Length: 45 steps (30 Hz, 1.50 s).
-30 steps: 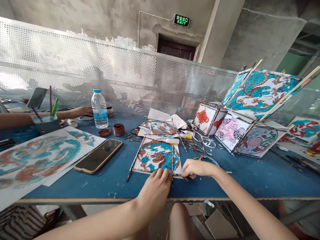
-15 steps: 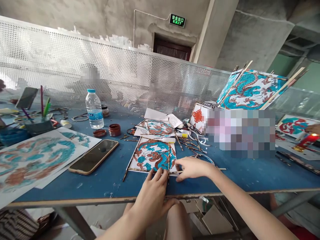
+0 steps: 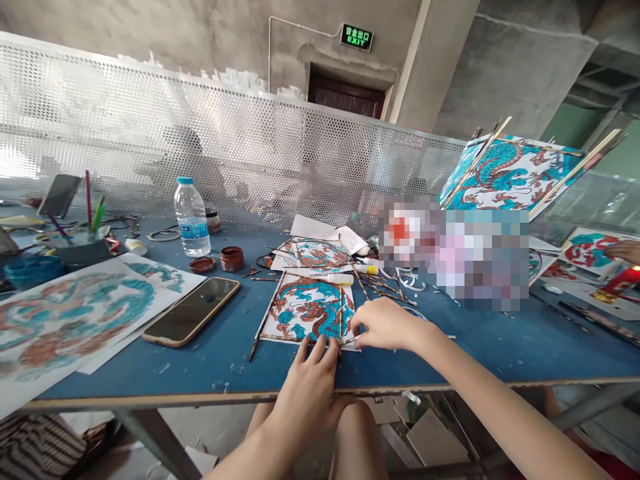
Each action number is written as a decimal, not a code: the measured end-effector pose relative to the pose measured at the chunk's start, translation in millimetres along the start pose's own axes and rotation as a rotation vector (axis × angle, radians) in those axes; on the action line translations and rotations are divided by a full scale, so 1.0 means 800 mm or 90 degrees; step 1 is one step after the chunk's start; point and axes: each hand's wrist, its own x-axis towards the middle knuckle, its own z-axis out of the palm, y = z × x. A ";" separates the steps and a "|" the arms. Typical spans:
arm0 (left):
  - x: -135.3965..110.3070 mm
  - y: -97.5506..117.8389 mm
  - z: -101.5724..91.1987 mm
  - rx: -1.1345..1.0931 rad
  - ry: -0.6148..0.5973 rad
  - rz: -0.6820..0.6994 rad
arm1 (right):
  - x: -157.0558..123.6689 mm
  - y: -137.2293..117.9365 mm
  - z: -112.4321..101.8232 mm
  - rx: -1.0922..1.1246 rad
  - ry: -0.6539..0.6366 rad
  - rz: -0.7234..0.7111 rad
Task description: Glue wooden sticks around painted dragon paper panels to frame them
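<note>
A square paper panel (image 3: 307, 310) painted with a teal and brown dragon lies near the front edge of the blue table (image 3: 240, 363), framed by thin bamboo sticks (image 3: 341, 313). My left hand (image 3: 309, 390) rests at the panel's near edge with its fingers stretched out, their tips on the bottom stick. My right hand (image 3: 383, 325) is curled at the panel's lower right corner, fingers pressed together on the sticks where they cross.
A phone (image 3: 191, 310) lies left of the panel, beside a large dragon painting (image 3: 70, 320). Farther back stand a water bottle (image 3: 191, 217), paint jars (image 3: 232, 259), loose sticks and another dragon panel (image 3: 317, 255). A finished lantern frame (image 3: 515, 173) stands at the right. Another person's hand (image 3: 625, 251) shows at the far right.
My right hand has crept slightly left and up along the panel's corner. My left hand stays at the near edge. The arm at the far left has gone from view.
</note>
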 end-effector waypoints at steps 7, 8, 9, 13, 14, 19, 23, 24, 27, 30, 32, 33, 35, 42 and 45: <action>-0.001 0.001 -0.002 -0.013 0.009 -0.006 | 0.012 -0.015 -0.021 -0.046 -0.006 -0.014; -0.001 0.001 -0.002 -0.016 0.004 -0.007 | 0.015 -0.021 -0.027 -0.056 0.000 -0.018; -0.002 0.001 -0.002 -0.019 0.000 -0.008 | 0.020 -0.027 -0.033 -0.065 0.001 -0.018; -0.006 -0.001 -0.001 -0.030 0.005 -0.011 | 0.041 -0.056 -0.063 -0.086 -0.093 -0.002; -0.006 -0.001 -0.001 -0.034 0.009 -0.013 | 0.045 -0.061 -0.069 -0.080 -0.112 0.005; -0.007 -0.001 -0.003 -0.071 0.034 -0.029 | 0.051 -0.047 -0.067 -0.053 -0.095 0.009; -0.006 0.002 -0.007 -0.081 0.059 -0.046 | 0.039 -0.004 -0.044 0.079 -0.068 -0.045; -0.006 0.003 -0.008 -0.082 0.062 -0.048 | 0.033 0.008 -0.039 0.122 -0.062 -0.067; -0.006 0.004 -0.009 -0.086 0.061 -0.049 | 0.011 0.045 -0.029 0.211 0.077 -0.080; -0.006 0.003 -0.011 -0.093 0.059 -0.053 | -0.011 0.086 -0.016 0.261 0.268 -0.015; -0.007 0.002 -0.014 -0.100 0.064 -0.058 | -0.020 0.107 0.001 0.221 0.332 0.067; -0.007 0.002 -0.016 -0.106 0.066 -0.062 | -0.023 0.112 0.012 0.172 0.337 0.116; -0.009 0.000 -0.020 -0.123 0.072 -0.072 | -0.024 0.106 0.036 0.110 0.360 0.167; -0.010 -0.007 -0.021 -0.195 0.173 -0.087 | -0.024 -0.014 0.083 0.231 0.321 -0.123; -0.012 -0.010 -0.021 -0.192 0.190 -0.086 | -0.024 -0.031 0.090 0.247 0.305 -0.147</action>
